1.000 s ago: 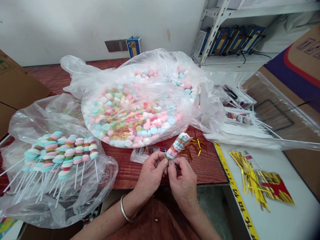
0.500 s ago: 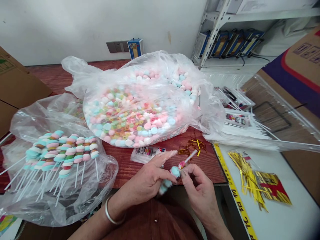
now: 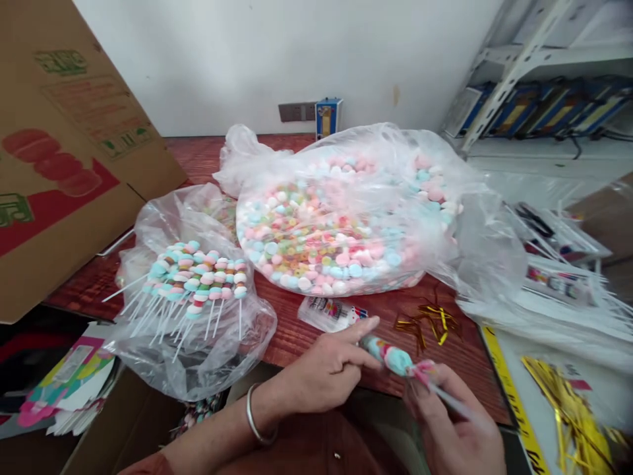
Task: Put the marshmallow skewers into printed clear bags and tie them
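Partly behind left hand [image 3: 324, 373]: wrapped candy [image 3: 397, 361]

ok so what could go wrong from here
The right hand grips the wrapped candy skewer near its gathered neck, so a hard pull there might tear the thin wrapper.

The clear bag under the unwrapped skewers hangs over the front edge of the table; if the left arm snagged it, skewers could slide off.

The loose gold ties lie just beyond the hands and could get brushed aside.
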A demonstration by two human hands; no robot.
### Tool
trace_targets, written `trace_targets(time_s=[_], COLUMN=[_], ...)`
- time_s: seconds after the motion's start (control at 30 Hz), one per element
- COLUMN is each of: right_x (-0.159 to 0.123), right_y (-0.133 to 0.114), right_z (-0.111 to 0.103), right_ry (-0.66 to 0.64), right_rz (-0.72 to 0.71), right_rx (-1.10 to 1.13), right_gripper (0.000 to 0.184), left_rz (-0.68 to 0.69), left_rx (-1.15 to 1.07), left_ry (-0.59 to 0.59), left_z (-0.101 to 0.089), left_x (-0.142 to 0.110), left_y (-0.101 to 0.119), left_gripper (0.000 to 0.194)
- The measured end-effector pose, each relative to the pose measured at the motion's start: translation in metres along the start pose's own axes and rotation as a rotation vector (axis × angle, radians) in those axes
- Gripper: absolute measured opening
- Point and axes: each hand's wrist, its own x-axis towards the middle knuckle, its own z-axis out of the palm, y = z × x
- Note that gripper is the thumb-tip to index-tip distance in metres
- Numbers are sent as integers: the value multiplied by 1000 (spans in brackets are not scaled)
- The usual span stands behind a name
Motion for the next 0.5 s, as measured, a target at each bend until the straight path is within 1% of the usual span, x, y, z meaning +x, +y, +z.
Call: trace_targets(time_s=[0.03, 0.07, 0.13, 0.17, 0.23, 0.27, 0.3, 0.33, 0.37, 0.4, 0.43, 0.47, 0.5], right_x=[-1, -2, -5, -6, -10, -12, -13, -14, -14, -12, -8, -3, 5], right_y=[-6, -12, -21, -23, -25, -25, -26, -28, -30, -33, -35, -36, -35], right_z=[4, 10, 29, 42, 71, 85, 99, 111, 120, 126, 128, 126, 121], right_ry=[-11, -54, -189, -223, -288, -305, -330, -392, -468, -562, -642, -684, -688], right_rz=[-89, -176, -378, -488, -666, -747, -825, -879, -914, -910, -867, -788, -681], right_rx=[-80, -138, -226, -263, -316, -336, -346, -359, -347, -321, -289, -263, -256], right_gripper=[8, 12, 19, 22, 18, 13, 13, 17, 20, 21, 21, 20, 20], left_rz=[-63, -121, -214, -256, -338, -381, -424, -467, -503, -540, -587, -664, -741], left_rx=[-104, -218, -399, -452, -519, -557, -608, -648, -669, -667, -632, -581, -533], left_ry=[65, 111, 184, 221, 278, 282, 287, 302, 350, 431, 505, 543, 557], left_z=[-1, -3, -9, -13, -23, -28, -34, -39, -44, -49, -54, -60, -66], left_x=[-5, -11, -25, -32, -49, -59, -70, -84, -100, -119, -141, -165, -191], left_y=[0, 0, 1, 1, 0, -1, -3, -4, -7, -9, -13, -19, -25], left_gripper=[34, 32, 34, 32, 33, 37, 41, 45, 51, 57, 59, 57, 54])
